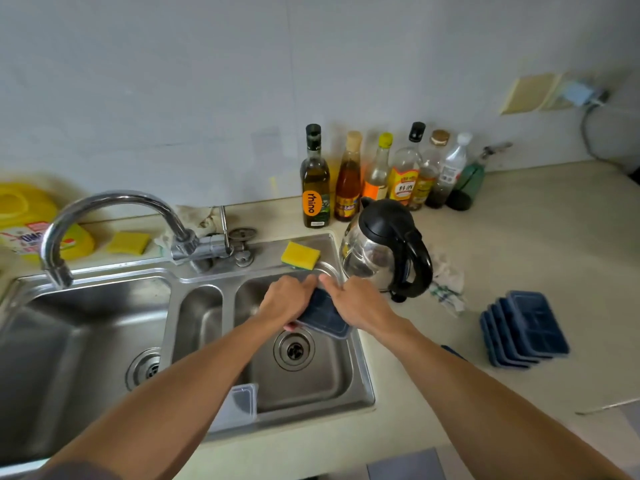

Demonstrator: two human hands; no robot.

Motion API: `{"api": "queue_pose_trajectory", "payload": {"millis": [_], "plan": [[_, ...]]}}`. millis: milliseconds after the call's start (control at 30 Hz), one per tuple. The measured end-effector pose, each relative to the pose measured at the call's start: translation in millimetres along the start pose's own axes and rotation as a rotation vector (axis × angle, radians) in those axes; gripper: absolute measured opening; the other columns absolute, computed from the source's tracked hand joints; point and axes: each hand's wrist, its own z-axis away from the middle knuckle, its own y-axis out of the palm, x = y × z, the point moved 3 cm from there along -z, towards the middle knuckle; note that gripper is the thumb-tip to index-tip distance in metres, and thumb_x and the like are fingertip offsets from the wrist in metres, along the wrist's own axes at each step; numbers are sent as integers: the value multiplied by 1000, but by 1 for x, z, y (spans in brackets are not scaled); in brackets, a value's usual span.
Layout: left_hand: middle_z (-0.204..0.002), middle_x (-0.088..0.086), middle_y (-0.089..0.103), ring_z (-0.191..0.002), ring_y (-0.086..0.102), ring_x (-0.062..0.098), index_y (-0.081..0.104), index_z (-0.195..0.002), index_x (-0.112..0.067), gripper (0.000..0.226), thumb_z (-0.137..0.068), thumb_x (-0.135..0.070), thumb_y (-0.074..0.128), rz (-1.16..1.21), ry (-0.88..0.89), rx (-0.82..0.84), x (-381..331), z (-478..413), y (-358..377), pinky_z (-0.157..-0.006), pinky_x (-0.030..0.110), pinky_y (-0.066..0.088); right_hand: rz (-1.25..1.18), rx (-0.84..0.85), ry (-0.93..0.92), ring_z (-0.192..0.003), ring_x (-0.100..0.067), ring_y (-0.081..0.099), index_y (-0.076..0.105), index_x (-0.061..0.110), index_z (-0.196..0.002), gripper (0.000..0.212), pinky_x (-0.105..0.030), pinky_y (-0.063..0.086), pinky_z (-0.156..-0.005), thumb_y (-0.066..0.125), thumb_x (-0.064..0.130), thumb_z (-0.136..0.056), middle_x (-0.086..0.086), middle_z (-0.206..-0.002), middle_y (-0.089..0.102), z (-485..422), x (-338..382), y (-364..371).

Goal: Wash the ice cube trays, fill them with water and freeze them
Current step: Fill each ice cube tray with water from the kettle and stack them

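Note:
Over the right sink basin I hold a dark blue ice cube tray with a clear lid, tilted. My left hand grips its left end and my right hand grips its right end. Their fingertips nearly meet at the tray's far edge. A stack of several more dark blue ice cube trays lies on the counter to the right. A clear lid leans against the near left wall of the right basin. The faucet points over the left basin, with no water running.
A yellow sponge sits on the sink's back rim, another sponge behind the faucet. A steel kettle stands right of the sink beside a crumpled cloth. Several bottles line the wall. A yellow detergent container stands at far left.

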Motion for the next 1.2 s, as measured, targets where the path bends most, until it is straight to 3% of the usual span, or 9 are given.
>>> {"api": "queue_pose_trajectory", "payload": {"millis": [167,300,400,500,633,767,867,1000,1200], "plan": [[-74,16,64,-47,66,24,65,-96,-4,56,-103,-52,36,-45,72,-2,-7,11,-6,-34,22,43,-2,-23,-28,-80,-31,61,57,12,-83,67,-37,46,-72,24,66,-103,-10,-77,59,5,2,-2],[-81,10,67,-59,71,20,65,-95,-17,67,-92,-76,33,136,57,-75,-12,16,-17,-42,23,51,-75,-121,-27,-87,-33,65,60,9,-129,58,-38,48,-74,30,53,-107,-18,-100,67,1,2,-6],[-93,10,68,-79,73,26,60,-104,-15,71,-89,-79,34,397,12,-140,-6,17,-19,-51,34,62,-279,-154,46,-100,-37,64,67,10,-105,64,-42,48,-86,31,62,-103,-23,-108,68,0,2,-9],[-104,13,70,-84,70,25,62,-114,-7,76,-93,-75,34,554,-57,-180,-2,19,-7,-64,40,61,-402,-192,36,-92,-30,62,58,18,-73,57,-40,48,-86,31,59,-104,-20,-103,69,2,15,-7],[-108,13,70,-96,68,29,61,-115,-4,67,-96,-66,43,776,-158,-292,4,19,6,-84,41,58,-356,-137,12,-88,-31,63,59,18,-68,63,-37,45,-79,29,60,-104,-14,-88,66,7,26,8],[-89,8,71,-76,66,18,63,-87,-7,58,-96,-62,49,623,-84,-352,9,22,1,-57,28,46,-398,-133,58,-104,-34,63,63,17,-86,59,-39,45,-89,29,62,-103,-17,-107,69,4,31,6],[-75,1,71,-69,66,13,66,-76,-16,52,-94,-62,54,556,3,-312,7,26,2,-55,26,43,-394,-135,20,-108,-37,63,65,11,-101,58,-42,47,-92,27,56,-106,-21,-112,69,-2,40,1],[-64,-2,68,-62,65,13,66,-67,-16,53,-92,-62,55,535,60,-264,4,25,2,-57,27,43,-449,-187,66,-88,-28,63,61,17,-66,66,-37,42,-79,30,62,-103,-4,-76,62,-4,40,4],[-58,-5,66,-53,61,5,66,-66,-17,52,-93,-60,55,505,98,-259,7,23,-1,-56,25,43,-452,-198,32,-74,-13,60,59,18,-64,66,-35,40,-72,29,62,-104,4,-69,59,-2,43,9]]}}
